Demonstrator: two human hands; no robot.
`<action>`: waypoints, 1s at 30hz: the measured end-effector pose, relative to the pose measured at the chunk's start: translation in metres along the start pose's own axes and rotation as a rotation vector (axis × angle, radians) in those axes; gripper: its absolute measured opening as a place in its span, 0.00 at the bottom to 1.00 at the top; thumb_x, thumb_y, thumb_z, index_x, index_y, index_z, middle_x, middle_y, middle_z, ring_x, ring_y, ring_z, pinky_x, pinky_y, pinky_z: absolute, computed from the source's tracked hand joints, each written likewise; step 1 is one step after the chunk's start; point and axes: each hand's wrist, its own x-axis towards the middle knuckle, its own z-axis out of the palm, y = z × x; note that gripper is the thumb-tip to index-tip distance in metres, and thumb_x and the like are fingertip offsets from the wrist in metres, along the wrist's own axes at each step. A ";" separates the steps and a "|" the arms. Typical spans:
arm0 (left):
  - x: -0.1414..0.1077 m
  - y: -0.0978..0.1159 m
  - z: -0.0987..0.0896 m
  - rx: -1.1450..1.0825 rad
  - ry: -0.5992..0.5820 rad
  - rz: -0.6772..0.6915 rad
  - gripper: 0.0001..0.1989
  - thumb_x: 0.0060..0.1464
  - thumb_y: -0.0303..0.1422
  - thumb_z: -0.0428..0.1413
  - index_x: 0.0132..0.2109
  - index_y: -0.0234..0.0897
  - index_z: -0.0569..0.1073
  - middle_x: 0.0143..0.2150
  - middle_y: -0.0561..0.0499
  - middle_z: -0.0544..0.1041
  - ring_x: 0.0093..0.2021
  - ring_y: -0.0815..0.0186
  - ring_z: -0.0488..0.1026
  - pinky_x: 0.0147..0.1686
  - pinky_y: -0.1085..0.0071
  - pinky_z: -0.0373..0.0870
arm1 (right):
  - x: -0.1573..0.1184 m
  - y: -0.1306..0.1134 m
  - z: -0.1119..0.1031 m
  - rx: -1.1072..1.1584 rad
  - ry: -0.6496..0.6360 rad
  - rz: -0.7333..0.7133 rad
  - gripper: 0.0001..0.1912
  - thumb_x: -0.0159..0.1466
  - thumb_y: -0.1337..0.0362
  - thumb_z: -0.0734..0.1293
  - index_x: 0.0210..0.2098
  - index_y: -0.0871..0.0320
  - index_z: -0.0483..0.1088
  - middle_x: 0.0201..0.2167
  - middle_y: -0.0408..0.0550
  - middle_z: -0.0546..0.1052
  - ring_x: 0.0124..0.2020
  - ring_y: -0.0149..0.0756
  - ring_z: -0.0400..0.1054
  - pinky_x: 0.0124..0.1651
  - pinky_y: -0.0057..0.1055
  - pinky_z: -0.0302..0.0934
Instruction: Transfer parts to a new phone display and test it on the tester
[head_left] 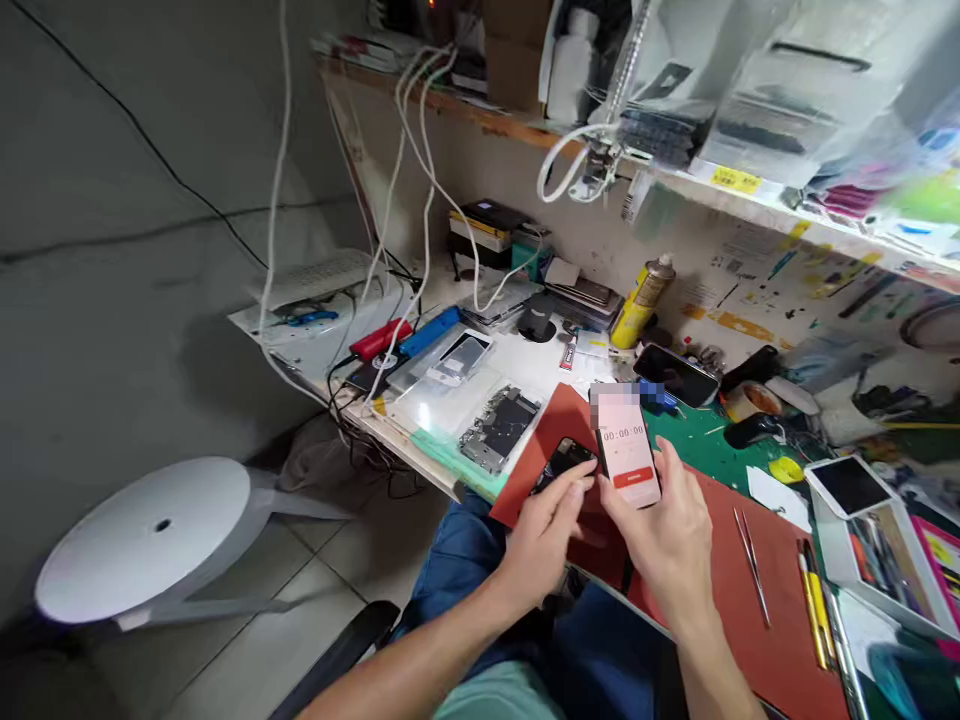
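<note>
My right hand [671, 520] holds a lit smartphone [630, 450] upright, thumb and fingers at its lower edges. Its screen reads 00:00:00 above a red button. My left hand [544, 525] is closed, thumb and index finger drawn together by the smartphone's left edge. Whether anything is pinched there I cannot make out. Beneath those fingers a dark phone part [559, 460], partly covered, lies on the red-brown mat [739, 580]. To its left, an opened phone with bare internals [501, 428] rests on a clear sheet.
Tweezers [752, 568] and yellow-handled tools [816, 605] lie at the right, beside a white tool box [874, 560]. A yellow spray can [642, 300] stands at the back near a dark phone [676, 375]. White cables [427, 200] hang from the shelf; a white stool [150, 540] stands left.
</note>
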 end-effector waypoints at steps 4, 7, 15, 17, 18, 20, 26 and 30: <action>-0.026 0.015 -0.082 0.304 0.494 0.257 0.20 0.71 0.47 0.55 0.47 0.36 0.82 0.31 0.51 0.79 0.24 0.69 0.74 0.26 0.73 0.74 | 0.051 -0.008 0.016 -0.161 -0.128 -0.018 0.39 0.65 0.44 0.70 0.68 0.58 0.65 0.51 0.57 0.82 0.50 0.55 0.72 0.45 0.41 0.65; -0.032 0.025 -0.138 0.525 0.930 0.381 0.16 0.68 0.46 0.59 0.48 0.38 0.81 0.35 0.51 0.80 0.31 0.66 0.75 0.34 0.71 0.75 | 0.077 -0.019 0.032 -0.289 -0.180 -0.023 0.40 0.66 0.47 0.70 0.69 0.63 0.63 0.48 0.60 0.83 0.51 0.55 0.73 0.45 0.40 0.64; -0.005 0.021 -0.201 0.513 0.918 0.213 0.28 0.69 0.49 0.57 0.69 0.44 0.70 0.67 0.41 0.77 0.63 0.53 0.75 0.60 0.59 0.72 | 0.104 -0.038 0.065 -0.372 -0.250 -0.027 0.37 0.66 0.48 0.70 0.68 0.63 0.66 0.46 0.62 0.83 0.51 0.56 0.75 0.42 0.38 0.63; -0.001 0.018 -0.202 0.474 0.903 0.222 0.29 0.69 0.50 0.57 0.70 0.44 0.69 0.67 0.40 0.77 0.64 0.52 0.75 0.62 0.57 0.71 | 0.109 -0.035 0.069 -0.385 -0.270 -0.038 0.37 0.66 0.49 0.70 0.68 0.63 0.66 0.48 0.63 0.83 0.53 0.56 0.75 0.43 0.38 0.63; 0.000 0.017 -0.202 0.464 0.899 0.231 0.29 0.69 0.50 0.57 0.70 0.44 0.68 0.67 0.40 0.77 0.64 0.52 0.75 0.63 0.57 0.70 | 0.113 -0.033 0.071 -0.389 -0.281 -0.045 0.37 0.66 0.49 0.71 0.68 0.64 0.66 0.48 0.64 0.82 0.53 0.56 0.75 0.43 0.38 0.63; 0.001 0.016 -0.203 0.443 0.884 0.241 0.30 0.69 0.50 0.57 0.71 0.46 0.67 0.68 0.40 0.76 0.65 0.53 0.75 0.63 0.56 0.70 | 0.120 -0.028 0.077 -0.389 -0.308 -0.061 0.38 0.66 0.50 0.72 0.68 0.64 0.66 0.48 0.64 0.83 0.54 0.56 0.75 0.44 0.37 0.63; 0.004 0.015 -0.211 0.375 0.806 0.141 0.36 0.66 0.52 0.60 0.73 0.42 0.64 0.58 0.40 0.83 0.55 0.52 0.82 0.60 0.54 0.74 | 0.130 -0.016 0.087 -0.346 -0.355 -0.095 0.38 0.68 0.47 0.72 0.69 0.62 0.65 0.51 0.61 0.82 0.56 0.54 0.74 0.47 0.35 0.63; 0.009 0.015 -0.214 0.390 0.789 0.114 0.37 0.65 0.53 0.60 0.72 0.39 0.66 0.53 0.39 0.85 0.48 0.53 0.84 0.56 0.54 0.76 | 0.125 -0.010 0.087 -0.295 -0.339 -0.105 0.39 0.70 0.44 0.70 0.70 0.63 0.63 0.55 0.64 0.81 0.58 0.54 0.74 0.50 0.36 0.64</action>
